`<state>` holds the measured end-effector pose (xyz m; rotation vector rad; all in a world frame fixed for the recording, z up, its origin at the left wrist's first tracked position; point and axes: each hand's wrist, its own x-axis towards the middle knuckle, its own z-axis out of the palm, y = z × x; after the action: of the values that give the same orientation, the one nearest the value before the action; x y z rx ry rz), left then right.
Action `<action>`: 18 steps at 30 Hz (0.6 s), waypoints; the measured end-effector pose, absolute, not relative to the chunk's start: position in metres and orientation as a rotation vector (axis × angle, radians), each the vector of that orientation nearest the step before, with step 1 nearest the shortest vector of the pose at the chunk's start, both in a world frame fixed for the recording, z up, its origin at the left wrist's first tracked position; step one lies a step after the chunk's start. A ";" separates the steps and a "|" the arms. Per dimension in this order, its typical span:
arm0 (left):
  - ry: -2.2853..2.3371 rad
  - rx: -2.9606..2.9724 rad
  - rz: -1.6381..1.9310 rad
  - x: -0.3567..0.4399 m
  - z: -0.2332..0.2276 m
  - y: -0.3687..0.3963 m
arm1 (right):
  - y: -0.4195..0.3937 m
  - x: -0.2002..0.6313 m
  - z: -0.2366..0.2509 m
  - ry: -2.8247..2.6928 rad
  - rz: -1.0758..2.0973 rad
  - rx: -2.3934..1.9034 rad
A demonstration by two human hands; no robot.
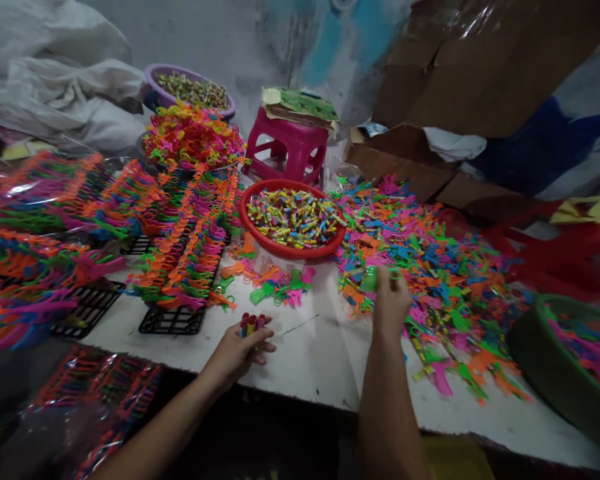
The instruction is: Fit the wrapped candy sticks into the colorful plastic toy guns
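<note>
My left hand [240,352] rests near the white table's front edge [310,380], its fingers closed round a small bunch of coloured tubes [251,323] that stick up from the fist. My right hand [391,301] is raised over the edge of a big heap of loose neon plastic toy pieces [430,267] and pinches a green plastic piece [371,277]. A red bowl [260,237] full of small coloured tubes stands just beyond both hands. A few loose pieces [275,283] lie between the bowl and my left hand.
Rows of assembled neon toys [185,247] stand stacked on black trays [173,320] at left. A pink stool [287,150] and a purple basin [153,83] sit behind. A green tub [530,353] with more pieces is at right, cardboard boxes [405,153] at the back.
</note>
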<state>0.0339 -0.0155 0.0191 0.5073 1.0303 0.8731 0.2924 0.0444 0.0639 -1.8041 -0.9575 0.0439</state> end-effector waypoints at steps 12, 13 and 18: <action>1.068 0.697 0.878 0.031 0.009 -0.013 | 0.073 0.223 0.005 -2.505 0.183 -1.619; 1.079 0.689 0.875 0.029 0.007 -0.012 | 0.072 0.226 0.007 -2.462 0.204 -1.652; 1.112 0.623 0.915 0.030 -0.001 -0.012 | 0.060 0.241 0.026 -1.946 0.310 -1.602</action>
<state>0.0303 -0.0120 -0.0007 0.6235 1.1118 0.9150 0.2411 0.0599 0.0261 -1.6020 -1.9459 0.3096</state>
